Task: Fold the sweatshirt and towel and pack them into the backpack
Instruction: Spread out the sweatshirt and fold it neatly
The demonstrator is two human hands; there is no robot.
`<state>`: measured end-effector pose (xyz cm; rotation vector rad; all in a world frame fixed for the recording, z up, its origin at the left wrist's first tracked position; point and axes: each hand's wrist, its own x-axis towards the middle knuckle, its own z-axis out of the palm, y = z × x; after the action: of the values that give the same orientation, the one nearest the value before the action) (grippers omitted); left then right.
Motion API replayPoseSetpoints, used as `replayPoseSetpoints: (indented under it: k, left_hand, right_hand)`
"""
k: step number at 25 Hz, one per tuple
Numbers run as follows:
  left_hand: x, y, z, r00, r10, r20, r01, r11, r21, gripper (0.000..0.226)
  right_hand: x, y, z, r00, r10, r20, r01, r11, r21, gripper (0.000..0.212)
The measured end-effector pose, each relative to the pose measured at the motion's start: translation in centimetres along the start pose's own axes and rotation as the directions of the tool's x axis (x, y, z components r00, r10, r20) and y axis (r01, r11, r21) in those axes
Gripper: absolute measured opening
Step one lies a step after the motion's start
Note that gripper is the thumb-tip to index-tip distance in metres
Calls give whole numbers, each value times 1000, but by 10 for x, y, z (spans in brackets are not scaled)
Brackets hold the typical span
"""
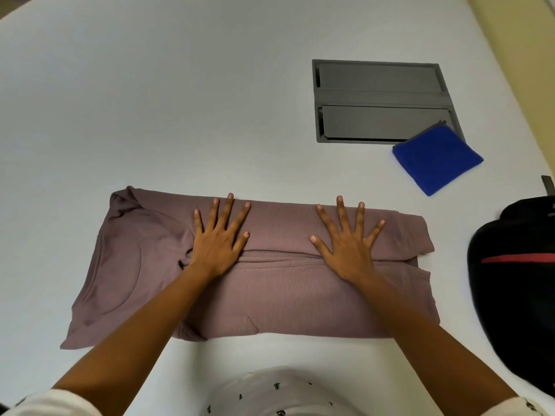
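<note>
Sweatshirt (270,295), mauve and folded into a long band, lies under both hands. I see the left hand (217,244) and right hand (345,250) pressed flat, fingers spread, fingertips at its far edge. Beyond the right hand lies the folded blue towel (437,160), and farther right the black backpack (516,310). Bare white table (150,100) stretches beyond the left hand.

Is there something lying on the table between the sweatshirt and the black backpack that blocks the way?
Nothing visible does. Only bare table separates the sweatshirt from the backpack on its right. The blue towel lies farther back, off that path.
</note>
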<state>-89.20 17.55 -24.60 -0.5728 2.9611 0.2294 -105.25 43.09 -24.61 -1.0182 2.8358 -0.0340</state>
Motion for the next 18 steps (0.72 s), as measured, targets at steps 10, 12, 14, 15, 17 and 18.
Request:
replayPoseSetpoints:
  k: [10,12,14,15,17,18]
  left_hand:
    - [-36,-75,-30,704,-627,-334,538,777,-327,53]
    - [-40,-96,-27,677,-674,-296,613,739,-280,67]
    - [-42,-111,-19,721,-652,-234,611,758,-228,71]
    - [-43,-117,-15,756,-622,-205,587,782,-209,70]
    - [-43,-123,-7,808,-565,-165,532,821,-205,67]
    - [-43,-127,-4,818,-555,-147,521,825,-219,66]
  right_hand:
    - [1,-106,-6,797,-562,-223,598,786,158,51]
    - [8,-145,-2,760,-622,-189,650,737,185,47]
    - [13,-184,-2,756,-637,-151,654,726,214,48]
    - [15,-202,-5,762,-636,-124,646,731,218,51]
    - [17,-229,-8,774,-631,-52,628,754,194,61]
    - [19,-239,-7,783,-622,-14,614,769,176,64]
